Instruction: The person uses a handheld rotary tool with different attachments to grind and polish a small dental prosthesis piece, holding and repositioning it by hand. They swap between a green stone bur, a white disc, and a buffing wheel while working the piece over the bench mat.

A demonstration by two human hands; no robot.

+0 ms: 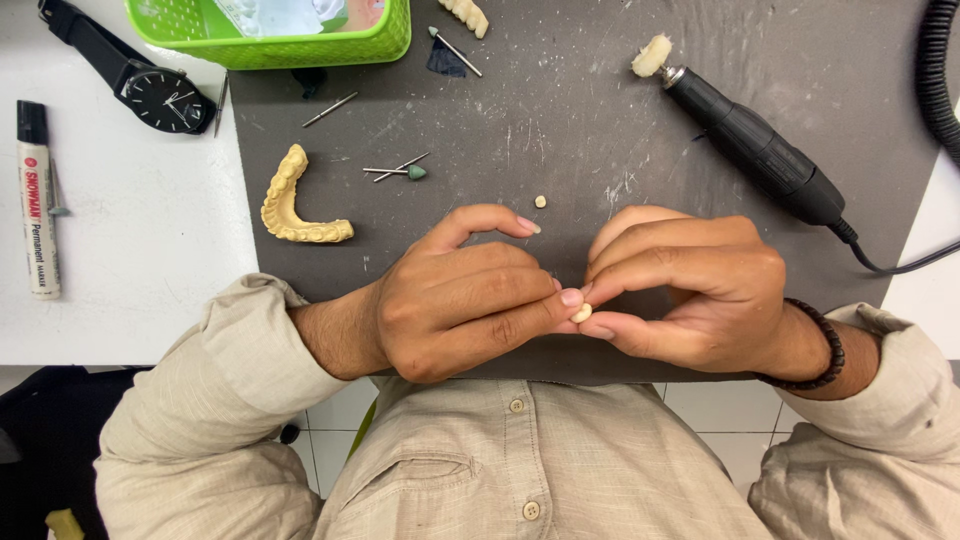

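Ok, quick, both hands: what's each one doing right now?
Left hand: closed, fingertips pinching the small cream tooth-shaped piece.
Right hand: closed, thumb and fingers on the same piece.

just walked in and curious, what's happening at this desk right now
A person seated at a dark work mat pinches a small cream tooth-shaped piece between the fingertips of the left hand and right hand. A black rotary handpiece with a fuzzy buffing tip lies on the mat to the upper right, unheld. A yellowish dental arch model, a few loose burs, a green basket, a wristwatch and a marker lie to the left.
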